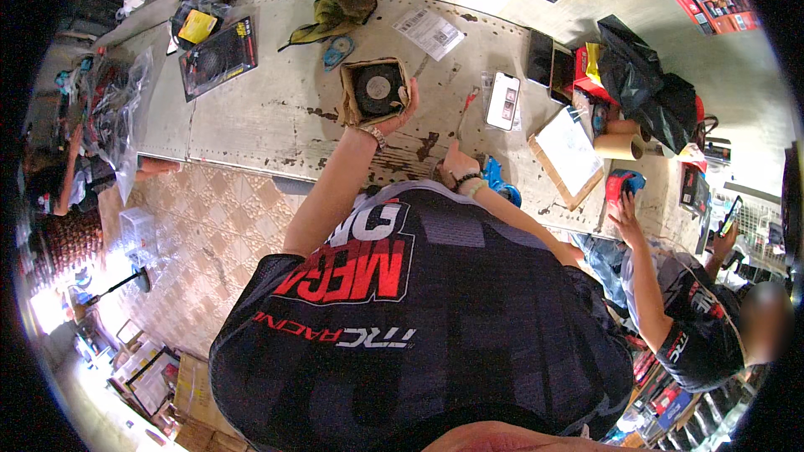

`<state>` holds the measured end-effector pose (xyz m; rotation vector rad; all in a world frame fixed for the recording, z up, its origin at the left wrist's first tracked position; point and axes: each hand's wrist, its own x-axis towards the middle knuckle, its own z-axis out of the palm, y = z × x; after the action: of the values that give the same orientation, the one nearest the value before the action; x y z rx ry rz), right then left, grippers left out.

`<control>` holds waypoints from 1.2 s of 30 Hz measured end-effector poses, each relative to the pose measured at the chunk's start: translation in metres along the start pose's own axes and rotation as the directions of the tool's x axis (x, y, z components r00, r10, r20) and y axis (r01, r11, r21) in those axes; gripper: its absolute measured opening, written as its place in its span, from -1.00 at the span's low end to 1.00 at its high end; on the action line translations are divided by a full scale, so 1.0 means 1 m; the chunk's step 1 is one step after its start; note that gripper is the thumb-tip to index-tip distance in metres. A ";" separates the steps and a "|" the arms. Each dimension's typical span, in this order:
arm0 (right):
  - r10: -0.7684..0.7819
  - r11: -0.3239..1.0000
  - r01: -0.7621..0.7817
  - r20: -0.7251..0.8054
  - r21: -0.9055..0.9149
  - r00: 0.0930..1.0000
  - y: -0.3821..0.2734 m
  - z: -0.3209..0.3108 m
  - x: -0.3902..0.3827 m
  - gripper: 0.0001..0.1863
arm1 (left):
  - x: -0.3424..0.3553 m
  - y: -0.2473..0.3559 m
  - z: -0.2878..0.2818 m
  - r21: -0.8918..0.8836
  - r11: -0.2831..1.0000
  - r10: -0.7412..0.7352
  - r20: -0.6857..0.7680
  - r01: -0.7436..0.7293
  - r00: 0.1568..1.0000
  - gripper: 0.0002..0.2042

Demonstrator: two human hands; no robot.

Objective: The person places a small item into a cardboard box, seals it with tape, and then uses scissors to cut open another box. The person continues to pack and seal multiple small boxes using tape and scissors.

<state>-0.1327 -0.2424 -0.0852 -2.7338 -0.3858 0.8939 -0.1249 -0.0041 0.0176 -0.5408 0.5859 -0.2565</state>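
My left hand (404, 110) grips the right side of a small open cardboard box (352, 88) that sits on the worn white table (268, 117). Inside the box lies a round black part (378, 89). My right hand (458, 164) rests on the table's near edge with its fingers curled and a dark band on the wrist; I see nothing in it. A red-handled tool (466, 106) lies just beyond that hand. A blue object (500, 182) sits right beside my right wrist.
A clear packet with a white part (503, 101), a paper slip (430, 32), an olive cloth (339, 4), a flat black package (219, 56), a clipboard (569, 155), a tape roll (618, 146) and black bags (645, 84) lie on the table. Another person's hand (624, 211) reaches in at right.
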 end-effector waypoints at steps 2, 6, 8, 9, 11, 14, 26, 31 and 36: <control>-0.039 0.999 0.039 -0.002 0.018 0.999 -0.005 -0.002 0.002 -0.36 | -0.005 -0.002 0.003 0.074 0.996 0.051 0.037 -0.054 0.998 -0.64; -0.119 0.979 0.148 -0.189 0.143 0.975 -0.011 -0.025 -0.005 -0.41 | -0.010 0.007 0.004 0.233 0.936 0.214 0.223 -0.265 0.951 -0.60; -0.159 0.825 0.143 -0.018 0.547 0.987 -0.016 -0.055 -0.009 -0.40 | -0.008 0.021 0.005 0.271 0.875 0.350 0.220 -0.402 0.911 -0.56; -0.129 0.723 0.031 0.090 0.691 0.988 -0.024 -0.071 -0.012 -0.40 | -0.010 0.031 0.007 0.375 0.781 0.448 0.219 -0.499 0.867 -0.55; -0.222 0.307 0.015 0.056 0.951 0.973 -0.028 -0.100 -0.045 -0.41 | -0.016 0.052 0.011 0.555 0.553 0.588 0.269 -0.622 0.763 -0.52; -0.457 -0.012 -0.052 0.041 0.999 0.889 -0.044 -0.139 -0.085 -0.27 | -0.020 0.069 0.031 0.494 0.418 0.785 0.227 -0.763 0.577 -0.54; -0.802 0.069 -0.014 0.064 0.998 0.594 -0.107 -0.183 -0.128 0.14 | -0.061 0.047 0.094 0.288 0.211 0.720 0.600 -0.934 0.348 -0.37; -0.872 0.028 -0.049 0.048 0.998 0.487 -0.113 -0.186 -0.129 0.10 | -0.073 0.053 0.098 0.234 0.579 0.471 0.685 -0.781 0.555 -0.24; -0.825 0.129 -0.025 0.122 0.991 0.551 -0.116 -0.195 -0.134 -0.02 | -0.078 0.033 0.110 0.189 0.520 0.481 0.742 -0.833 0.468 -0.18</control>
<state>-0.1393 -0.2045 0.1748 -0.8878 -0.5310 1.3104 -0.1207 0.0974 0.1115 0.2324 0.0219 0.5572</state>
